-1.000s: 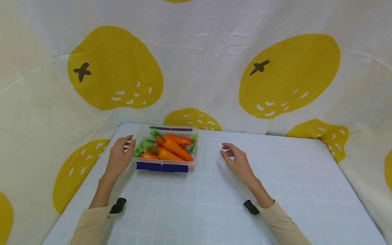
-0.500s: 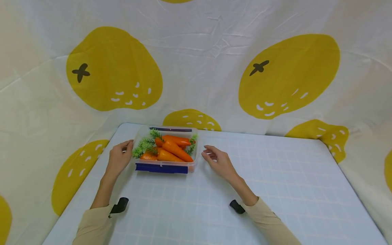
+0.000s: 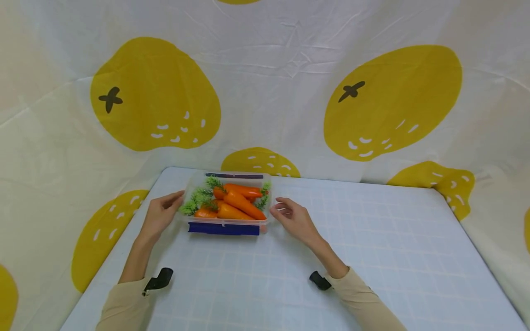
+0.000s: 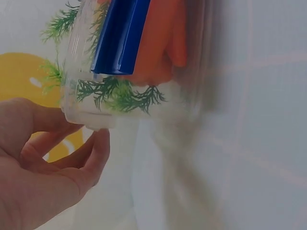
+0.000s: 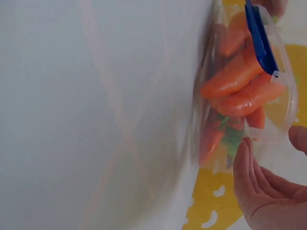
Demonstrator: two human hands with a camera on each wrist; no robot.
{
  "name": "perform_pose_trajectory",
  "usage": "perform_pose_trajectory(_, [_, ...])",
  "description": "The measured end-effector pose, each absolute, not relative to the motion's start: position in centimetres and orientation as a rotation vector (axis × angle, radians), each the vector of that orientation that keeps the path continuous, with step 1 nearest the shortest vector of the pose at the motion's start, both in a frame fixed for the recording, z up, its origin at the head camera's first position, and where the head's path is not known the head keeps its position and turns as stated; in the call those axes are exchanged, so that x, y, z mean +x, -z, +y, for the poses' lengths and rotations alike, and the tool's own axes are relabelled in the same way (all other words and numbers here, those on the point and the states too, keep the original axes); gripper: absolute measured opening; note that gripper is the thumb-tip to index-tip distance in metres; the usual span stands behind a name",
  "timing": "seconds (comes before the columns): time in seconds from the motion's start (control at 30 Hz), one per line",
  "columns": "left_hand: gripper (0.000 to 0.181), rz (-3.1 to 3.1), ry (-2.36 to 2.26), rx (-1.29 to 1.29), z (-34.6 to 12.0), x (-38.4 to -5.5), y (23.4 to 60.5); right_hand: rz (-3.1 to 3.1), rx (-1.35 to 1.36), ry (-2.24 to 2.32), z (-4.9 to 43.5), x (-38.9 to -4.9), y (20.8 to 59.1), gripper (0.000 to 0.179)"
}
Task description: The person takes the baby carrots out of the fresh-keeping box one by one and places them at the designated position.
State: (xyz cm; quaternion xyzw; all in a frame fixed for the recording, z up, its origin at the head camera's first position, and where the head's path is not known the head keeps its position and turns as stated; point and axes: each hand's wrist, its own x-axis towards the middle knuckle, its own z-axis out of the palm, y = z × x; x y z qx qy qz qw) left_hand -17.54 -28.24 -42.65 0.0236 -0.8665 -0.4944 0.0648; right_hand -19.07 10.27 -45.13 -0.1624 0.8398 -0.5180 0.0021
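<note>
A clear plastic food container with blue side clips holds several orange carrots with feathery green tops. At its left end, my left hand has fingertips and thumb at the rim, pinching it; the left wrist view shows that hand right under the rim corner. My right hand is at the opposite end. In the right wrist view this hand has fairly straight fingers along the end wall, its thumb apart from them near the rim.
The container sits towards the back left of a table with a pale checked cloth. Behind and beside it hangs a white curtain printed with large yellow fruit. Each wrist carries a small black camera at the cuff.
My right hand has come left to the container's right end. The container has shifted slightly right, my left hand moving with it and closing up to its rim.
</note>
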Motion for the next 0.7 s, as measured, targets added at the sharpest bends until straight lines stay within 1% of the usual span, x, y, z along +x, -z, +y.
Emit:
perform_pose_trajectory(0.47, [0.048,-2.562,1.706,0.141,-26.9,-17.7,43.6,2.596,-0.409,1.605,12.6,-18.8,44.6,0.054])
perform_pose_trajectory(0.7, [0.048,-2.538,1.764,0.132,-25.6,-17.8,43.7,2.604,-0.412,1.605,14.1,-18.7,44.4,0.053])
